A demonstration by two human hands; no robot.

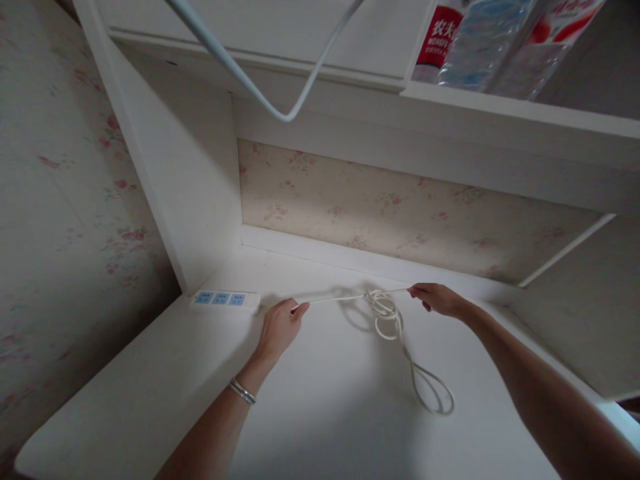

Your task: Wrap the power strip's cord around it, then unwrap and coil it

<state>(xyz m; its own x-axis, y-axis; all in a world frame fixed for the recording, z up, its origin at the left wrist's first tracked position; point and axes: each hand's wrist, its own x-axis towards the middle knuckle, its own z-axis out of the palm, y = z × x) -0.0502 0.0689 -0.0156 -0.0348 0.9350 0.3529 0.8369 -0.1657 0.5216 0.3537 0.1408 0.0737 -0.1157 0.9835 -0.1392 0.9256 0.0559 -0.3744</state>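
A white power cord is stretched nearly level between my two hands, its middle gathered in a loose tangle. From the tangle a long loop hangs down toward the front of the white desk. My left hand pinches the cord on the left, close to a white power strip with blue socket faces. On the right, my right hand grips the cord between thumb and fingers, just beside the tangle. The power strip lies at the desk's left side, touched by neither hand.
The desk runs back to a low ledge under floral wallpaper. Overhead, a shelf holds several plastic-wrapped bottles. A bent pale tube hangs in front of the upper cabinet. White side panels stand left and right.
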